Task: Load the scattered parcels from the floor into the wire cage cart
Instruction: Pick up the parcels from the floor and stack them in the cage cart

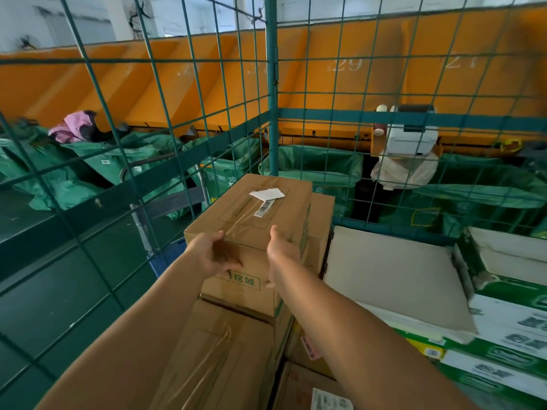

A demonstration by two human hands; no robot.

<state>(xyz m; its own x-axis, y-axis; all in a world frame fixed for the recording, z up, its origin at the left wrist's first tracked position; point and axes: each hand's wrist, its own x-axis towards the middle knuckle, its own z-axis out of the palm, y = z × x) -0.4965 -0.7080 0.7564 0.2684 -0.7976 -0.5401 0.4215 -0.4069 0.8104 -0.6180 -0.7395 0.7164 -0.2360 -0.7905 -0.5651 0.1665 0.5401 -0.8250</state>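
Head view: both hands (251, 253), seemingly open-palmed, flank taped cardboard box (251, 208).

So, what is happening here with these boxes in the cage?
A person is stacking parcels inside the green wire cage cart. Both bare hands are at the near end of the top brown cardboard box, which sits on other brown cartons in the cart's corner. The left hand and the right hand have open fingers, so they look to be placing or steadying the box, not gripping it. White-and-green printed cartons are stacked to the right.
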